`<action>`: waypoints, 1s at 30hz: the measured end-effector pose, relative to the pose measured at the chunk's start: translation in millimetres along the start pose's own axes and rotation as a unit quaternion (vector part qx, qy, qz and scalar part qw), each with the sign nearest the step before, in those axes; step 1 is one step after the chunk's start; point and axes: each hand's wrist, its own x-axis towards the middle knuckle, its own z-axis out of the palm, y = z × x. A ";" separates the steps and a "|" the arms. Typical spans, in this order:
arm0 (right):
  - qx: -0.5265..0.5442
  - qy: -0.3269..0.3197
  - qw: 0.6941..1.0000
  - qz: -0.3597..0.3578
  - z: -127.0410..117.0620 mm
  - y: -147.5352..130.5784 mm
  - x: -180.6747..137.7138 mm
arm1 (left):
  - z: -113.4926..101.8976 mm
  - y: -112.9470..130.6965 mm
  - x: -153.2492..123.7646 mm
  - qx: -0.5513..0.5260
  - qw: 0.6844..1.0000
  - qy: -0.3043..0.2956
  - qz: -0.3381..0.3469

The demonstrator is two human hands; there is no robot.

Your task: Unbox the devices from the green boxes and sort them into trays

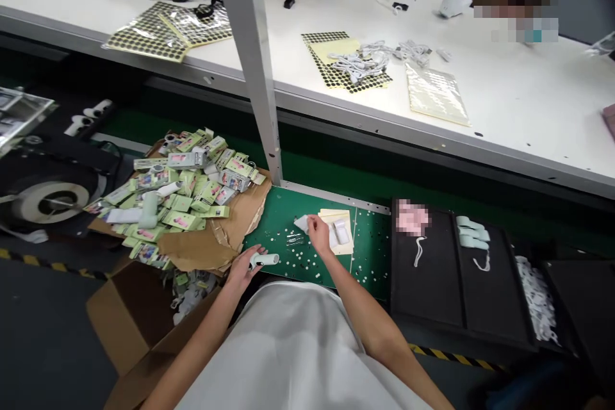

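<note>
My left hand [243, 267] grips a pale green cylindrical device with a white end [264, 260], low on the green work mat [283, 256]. My right hand [319, 235] is further along the mat, its fingertips pinching a small white scrap of film or paper [301, 224]. Beside those fingers lies a cream sheet [342, 246] with a small white packet [341, 231] on it. Many small white dots and a few thin metal pieces [295, 239] are scattered over the mat.
A heap of green-and-white product boxes [182, 186] lies on torn brown cardboard to the left. Black trays [427, 275] hold pale green devices and white cords on the right. A white post [250, 32] rises before a higher white bench bearing sticker sheets and cables.
</note>
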 end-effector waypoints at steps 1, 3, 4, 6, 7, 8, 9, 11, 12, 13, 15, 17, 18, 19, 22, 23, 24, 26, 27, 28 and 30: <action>-0.045 -0.043 0.998 -0.018 8.6 -2.3 -0.5 | -9.8 -0.4 -5.3 -0.011 1.000 0.006 -0.001; -0.130 -0.121 0.983 -0.047 23.1 -3.3 -5.9 | -28.3 -2.1 -15.3 -0.035 0.999 0.018 -0.002; -0.170 -0.149 0.972 -0.058 28.6 -2.2 -9.9 | -36.8 -3.3 -20.0 -0.047 0.999 0.023 -0.003; -0.242 -0.178 0.951 -0.074 35.4 2.5 -18.1 | -51.7 -6.0 -29.2 -0.070 0.997 0.031 -0.003; -0.273 -0.183 0.941 -0.080 37.0 5.4 -21.3 | -57.9 -7.4 -33.8 -0.083 0.996 0.029 -0.002; -0.301 -0.184 0.932 -0.085 37.6 8.2 -23.5 | -63.3 -8.9 -38.2 -0.098 0.995 0.025 -0.003; -0.325 -0.183 0.924 -0.088 37.6 10.8 -24.5 | -67.8 -10.2 -42.6 -0.113 0.993 0.021 -0.004; -0.363 -0.185 0.908 -0.094 36.5 14.6 -23.2 | -74.2 -12.7 -50.6 -0.139 0.990 0.017 -0.011; -0.378 -0.187 0.901 -0.098 35.7 15.7 -21.3 | -76.4 -13.7 -54.1 -0.148 0.989 0.017 -0.016; -0.390 -0.190 0.895 -0.104 34.9 16.2 -18.8 | -78.0 -14.7 -57.0 -0.153 0.988 0.020 -0.022; -0.406 -0.196 0.884 -0.120 33.5 15.8 -13.5 | -80.4 -16.4 -61.1 -0.158 0.987 0.021 -0.032; -0.419 -0.201 0.875 -0.137 32.6 14.6 -9.5 | -83.1 -18.0 -62.6 -0.165 0.985 0.023 -0.043; -0.425 -0.203 0.871 -0.142 32.2 14.1 -8.5 | -84.8 -18.7 -62.4 -0.171 0.984 0.025 -0.048; -0.432 -0.205 0.867 -0.144 31.9 13.9 -8.3 | -86.8 -19.1 -61.9 -0.179 0.982 0.027 -0.051; -0.454 -0.209 0.856 -0.133 31.6 15.4 -12.3 | -94.8 -19.0 -59.9 -0.208 0.976 0.027 -0.052; -0.461 -0.209 0.852 -0.131 31.8 16.4 -14.7 | -97.7 -18.5 -59.7 -0.215 0.975 0.027 -0.050; -0.467 -0.209 0.849 -0.131 32.3 17.4 -17.1 | -100.7 -17.8 -60.2 -0.219 0.974 0.031 -0.049; -0.479 -0.208 0.842 -0.136 34.1 18.5 -21.3 | -106.3 -16.7 -63.1 -0.218 0.974 0.043 -0.046; -0.485 -0.208 0.838 -0.139 35.1 18.4 -22.4 | -109.0 -16.5 -65.4 -0.216 0.975 0.045 -0.040; -0.490 -0.208 0.835 -0.138 36.0 17.6 -22.7 | -111.8 -16.6 -67.9 -0.212 0.976 0.044 -0.031; -0.499 -0.210 0.830 -0.131 36.2 14.6 -20.5 | -118.1 -18.1 -72.0 -0.204 0.978 0.038 -0.015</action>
